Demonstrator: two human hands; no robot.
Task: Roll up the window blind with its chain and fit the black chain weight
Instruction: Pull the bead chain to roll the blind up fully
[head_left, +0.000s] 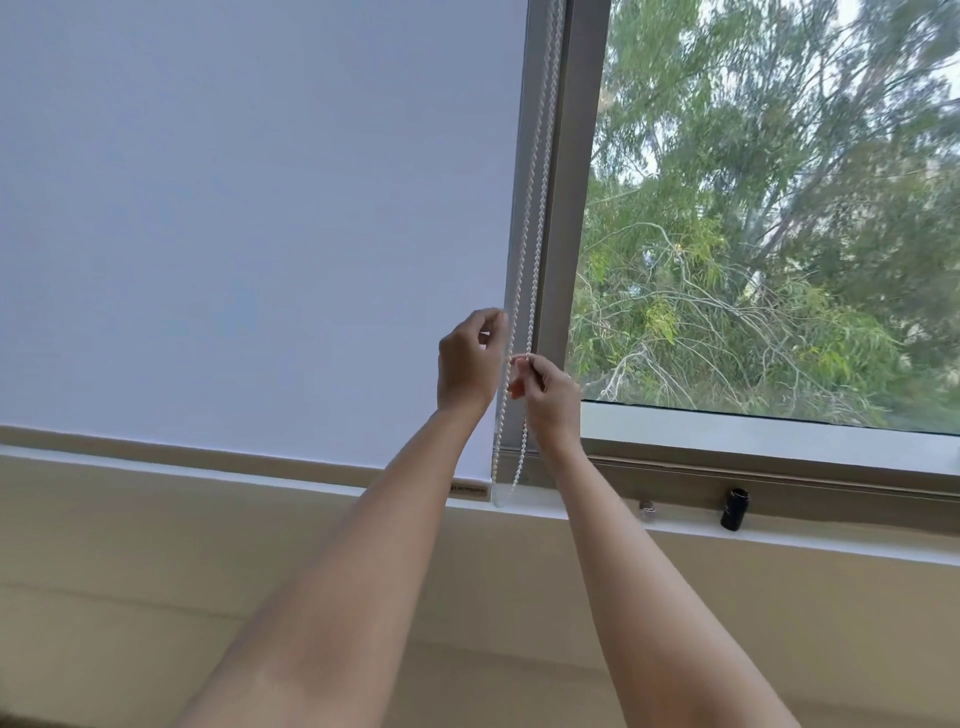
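Right hand (550, 400) pinches white beaded chain (530, 218); left hand (465, 364), curled, seemingly grips its other strand.

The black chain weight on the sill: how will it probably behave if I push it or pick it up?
The black chain weight looks like a small upright cylinder on the narrow white sill, so a sideways push would probably tip it, and then it might roll off. It seems rigid and smooth, likely easy to pinch. Being a weight, it may feel heavy for its size.
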